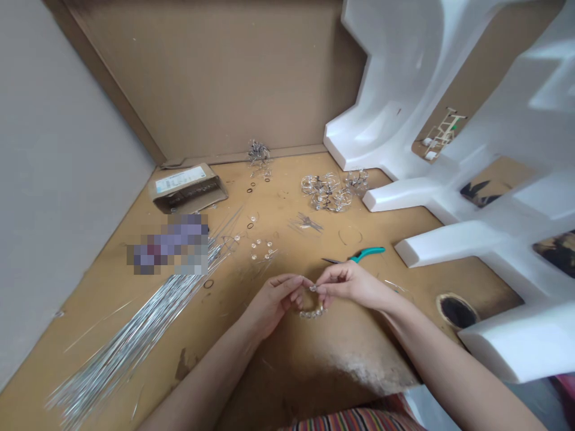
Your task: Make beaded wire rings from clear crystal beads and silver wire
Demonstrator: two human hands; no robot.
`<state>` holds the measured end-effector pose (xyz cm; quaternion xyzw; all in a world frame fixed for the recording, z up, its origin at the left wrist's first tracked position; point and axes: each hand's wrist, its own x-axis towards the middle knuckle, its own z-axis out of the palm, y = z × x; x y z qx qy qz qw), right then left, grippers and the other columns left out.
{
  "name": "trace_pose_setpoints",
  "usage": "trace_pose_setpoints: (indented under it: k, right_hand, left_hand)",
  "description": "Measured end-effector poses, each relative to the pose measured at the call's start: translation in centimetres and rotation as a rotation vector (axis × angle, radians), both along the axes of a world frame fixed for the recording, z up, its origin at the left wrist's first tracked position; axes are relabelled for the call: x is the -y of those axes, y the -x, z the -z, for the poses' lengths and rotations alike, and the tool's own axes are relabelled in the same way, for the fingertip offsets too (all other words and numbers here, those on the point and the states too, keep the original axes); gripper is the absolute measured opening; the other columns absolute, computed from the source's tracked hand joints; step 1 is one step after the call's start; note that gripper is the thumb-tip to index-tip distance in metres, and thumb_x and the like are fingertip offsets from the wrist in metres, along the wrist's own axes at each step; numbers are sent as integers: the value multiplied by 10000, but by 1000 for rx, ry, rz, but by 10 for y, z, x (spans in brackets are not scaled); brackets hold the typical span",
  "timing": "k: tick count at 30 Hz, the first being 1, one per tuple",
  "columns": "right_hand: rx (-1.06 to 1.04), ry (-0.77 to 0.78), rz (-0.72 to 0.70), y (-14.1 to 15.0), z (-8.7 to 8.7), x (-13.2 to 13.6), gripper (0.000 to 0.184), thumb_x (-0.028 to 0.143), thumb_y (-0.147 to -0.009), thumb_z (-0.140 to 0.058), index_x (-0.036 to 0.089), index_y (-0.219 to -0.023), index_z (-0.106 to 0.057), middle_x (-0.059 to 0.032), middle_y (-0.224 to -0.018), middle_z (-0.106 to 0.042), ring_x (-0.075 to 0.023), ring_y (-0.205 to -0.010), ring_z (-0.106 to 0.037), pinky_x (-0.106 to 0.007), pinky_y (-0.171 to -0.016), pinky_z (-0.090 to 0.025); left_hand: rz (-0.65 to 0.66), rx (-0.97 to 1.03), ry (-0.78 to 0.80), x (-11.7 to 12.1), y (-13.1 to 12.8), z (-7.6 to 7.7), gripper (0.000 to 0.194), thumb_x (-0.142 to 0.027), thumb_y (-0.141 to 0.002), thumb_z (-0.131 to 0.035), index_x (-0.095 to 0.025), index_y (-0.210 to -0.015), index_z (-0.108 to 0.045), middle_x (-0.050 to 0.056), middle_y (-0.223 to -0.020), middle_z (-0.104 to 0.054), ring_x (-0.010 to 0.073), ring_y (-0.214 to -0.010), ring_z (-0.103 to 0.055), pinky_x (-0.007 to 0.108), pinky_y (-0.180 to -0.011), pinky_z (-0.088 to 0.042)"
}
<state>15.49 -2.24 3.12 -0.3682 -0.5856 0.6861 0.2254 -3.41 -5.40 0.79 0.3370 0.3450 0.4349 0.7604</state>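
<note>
A curved wire strung with several clear beads, a beaded wire loop [311, 313], hangs between my two hands above the front of the table. My left hand [282, 293] pinches one side of it between thumb and fingers. Close on its right, my right hand [344, 281] pinches the top of the loop, where a clear bead [313, 288] shows at the fingertips. The wire ends are too fine to make out. Just behind my right hand lie pliers with teal handles [369, 252], their dark jaws pointing left.
A bundle of straight metal wires [148, 326] lies at the left. Behind it sits an open cardboard box [191, 188]. Loose clear beads [261, 245] and wire offcuts [308, 222] are scattered mid-table. Beaded wire pieces [326, 191] are heaped farther back. White moulded legs [442, 245] jut in from the right.
</note>
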Motion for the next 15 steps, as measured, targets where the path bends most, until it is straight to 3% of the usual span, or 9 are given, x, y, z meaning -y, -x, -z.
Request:
trace_pose_setpoints:
  k: [15]
  right_hand:
    - [-18,-12,36,3,2,0,285,359,-652,-701,126,-791,-613,38,-558,-564,-63,-478,-504,-199,-488,-419]
  left_hand:
    - [-9,5,-2,1,-3,-4,169,-279,-695,-669,-129,-768,-691,-12,-551,-498,98,-564,-460,249,-587,-369]
